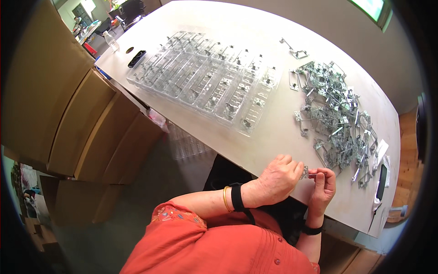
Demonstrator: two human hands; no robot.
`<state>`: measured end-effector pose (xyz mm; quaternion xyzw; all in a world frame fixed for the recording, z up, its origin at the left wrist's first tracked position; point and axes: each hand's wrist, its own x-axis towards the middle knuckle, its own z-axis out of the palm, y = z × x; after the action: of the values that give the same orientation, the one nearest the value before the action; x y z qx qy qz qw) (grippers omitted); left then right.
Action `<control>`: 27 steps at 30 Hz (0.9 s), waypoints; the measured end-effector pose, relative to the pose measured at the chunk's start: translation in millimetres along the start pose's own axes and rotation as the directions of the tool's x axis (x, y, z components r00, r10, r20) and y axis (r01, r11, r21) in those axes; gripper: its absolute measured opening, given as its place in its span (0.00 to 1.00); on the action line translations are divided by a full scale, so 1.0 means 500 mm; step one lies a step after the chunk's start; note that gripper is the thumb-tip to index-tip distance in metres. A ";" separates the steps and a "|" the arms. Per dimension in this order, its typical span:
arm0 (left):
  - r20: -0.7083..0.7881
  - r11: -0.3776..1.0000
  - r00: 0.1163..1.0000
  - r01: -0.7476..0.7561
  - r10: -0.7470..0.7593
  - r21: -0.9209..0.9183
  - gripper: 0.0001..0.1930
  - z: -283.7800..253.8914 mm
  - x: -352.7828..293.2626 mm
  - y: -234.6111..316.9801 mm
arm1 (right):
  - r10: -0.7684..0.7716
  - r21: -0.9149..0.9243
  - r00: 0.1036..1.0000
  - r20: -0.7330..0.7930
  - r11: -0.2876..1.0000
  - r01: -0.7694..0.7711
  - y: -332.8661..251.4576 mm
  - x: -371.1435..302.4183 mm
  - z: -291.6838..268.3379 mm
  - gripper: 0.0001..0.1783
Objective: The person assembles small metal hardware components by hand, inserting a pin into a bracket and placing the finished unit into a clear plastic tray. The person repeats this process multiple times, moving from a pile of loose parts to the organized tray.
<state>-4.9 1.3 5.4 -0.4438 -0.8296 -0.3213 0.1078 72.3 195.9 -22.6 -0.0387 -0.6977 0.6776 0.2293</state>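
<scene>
Close to the table's near edge, my left hand [279, 179] is closed, its fingers pinching one end of a small silvery metal bracket [305, 172]. My right hand [323, 186] grips the same bracket from the other side between thumb and fingers. Both hands partly hide the part, so its full shape does not show. Just beyond my right hand lies a tangled pile of similar metal brackets [335, 109]. Further left, a clear plastic tray [200, 109] with long compartments holds more metal parts in its slots.
A single bracket [294, 49] lies apart behind the pile. A dark phone-like object [137, 59] and a clear bottle [110, 41] stand at the table's far left. Cardboard boxes [86, 123] are stacked on the left. White paper and a dark object [382, 180] lie at the right edge.
</scene>
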 end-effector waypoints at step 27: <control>-0.241 0.945 0.953 0.103 -0.183 -0.310 0.26 0.015 -0.034 -0.034 | 0.046 -0.064 0.999 0.008 0.997 -0.045 0.007 0.003 -0.002 0.08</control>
<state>-8.1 -12.1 -15.7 -0.3456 -0.7806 -0.5049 0.1275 70.5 197.4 -25.6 -0.0586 -0.7191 0.6601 0.2090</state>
